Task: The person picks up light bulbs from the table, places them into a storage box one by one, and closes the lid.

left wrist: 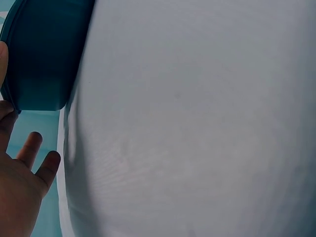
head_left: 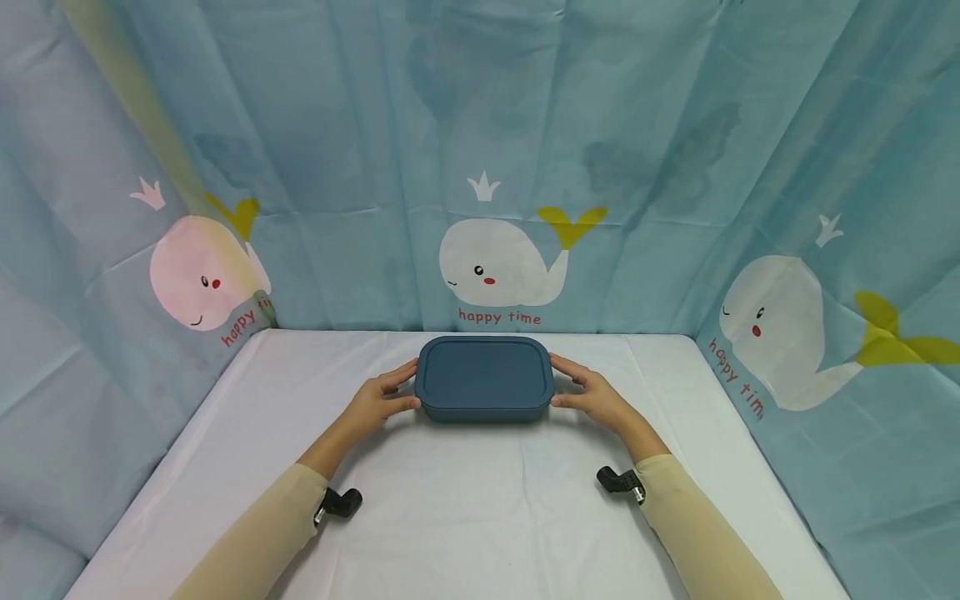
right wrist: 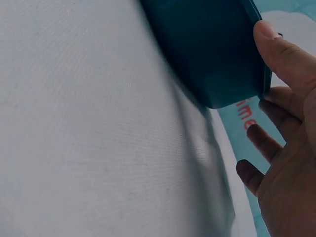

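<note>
A dark blue lunch box point(head_left: 484, 375) with rounded corners sits at the back of the white table, its lid on. At its left end my left hand point(head_left: 373, 400) holds the rim of the lid between thumb and fingers. My right hand point(head_left: 600, 400) grips the opposite end in the same way. Close up in the right wrist view, the right thumb point(right wrist: 284, 52) lies along the lid's edge, while the lower fingers spread free of the box. The left wrist view cuts off most of the left hand point(left wrist: 17, 192); its lower two fingers stand clear of the box.
A white cloth covers the table point(head_left: 465, 517). Light blue curtains point(head_left: 337, 167) printed with whales stand close behind it and along both sides. Black wrist devices point(head_left: 341, 502) sit at the cuffs of both beige sleeves.
</note>
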The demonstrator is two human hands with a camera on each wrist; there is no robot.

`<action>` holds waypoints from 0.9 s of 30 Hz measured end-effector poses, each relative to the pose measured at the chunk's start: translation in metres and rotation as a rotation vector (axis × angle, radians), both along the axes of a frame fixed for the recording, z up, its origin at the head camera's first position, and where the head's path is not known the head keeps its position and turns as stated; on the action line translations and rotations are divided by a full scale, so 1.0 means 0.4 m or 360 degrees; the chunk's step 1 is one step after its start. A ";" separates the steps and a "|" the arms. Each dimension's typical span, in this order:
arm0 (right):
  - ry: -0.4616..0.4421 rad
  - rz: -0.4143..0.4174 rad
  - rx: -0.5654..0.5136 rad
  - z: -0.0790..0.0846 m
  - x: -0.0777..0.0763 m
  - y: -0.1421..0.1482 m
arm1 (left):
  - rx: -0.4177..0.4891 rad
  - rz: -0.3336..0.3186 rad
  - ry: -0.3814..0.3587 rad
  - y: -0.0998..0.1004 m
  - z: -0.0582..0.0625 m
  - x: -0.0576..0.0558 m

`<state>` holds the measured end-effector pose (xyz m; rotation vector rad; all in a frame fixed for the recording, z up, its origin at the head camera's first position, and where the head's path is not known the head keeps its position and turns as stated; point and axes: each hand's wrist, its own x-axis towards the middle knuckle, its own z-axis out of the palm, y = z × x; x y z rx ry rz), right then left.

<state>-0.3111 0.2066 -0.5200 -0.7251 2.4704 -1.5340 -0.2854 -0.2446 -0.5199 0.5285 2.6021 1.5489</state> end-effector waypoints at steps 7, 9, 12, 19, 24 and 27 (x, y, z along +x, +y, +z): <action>0.0008 0.0007 -0.0004 -0.001 -0.001 -0.003 | -0.0024 -0.0006 -0.0001 -0.004 -0.003 0.003; 0.0005 0.0008 0.0005 -0.002 -0.001 -0.004 | -0.0032 -0.0012 0.0006 -0.006 -0.005 0.004; 0.0011 0.0002 0.0033 0.000 -0.002 -0.005 | -0.0018 -0.0020 0.0003 -0.004 0.003 0.010; -0.0004 -0.0007 0.0050 0.037 0.029 -0.020 | -0.0067 -0.0028 -0.0009 -0.004 -0.001 0.003; -0.0015 -0.0007 0.0076 0.023 0.020 -0.011 | -0.0062 -0.0026 -0.0018 -0.002 -0.001 0.010; 0.0000 -0.0013 0.0056 0.013 0.016 -0.007 | -0.0037 -0.0026 -0.0003 -0.001 -0.003 0.015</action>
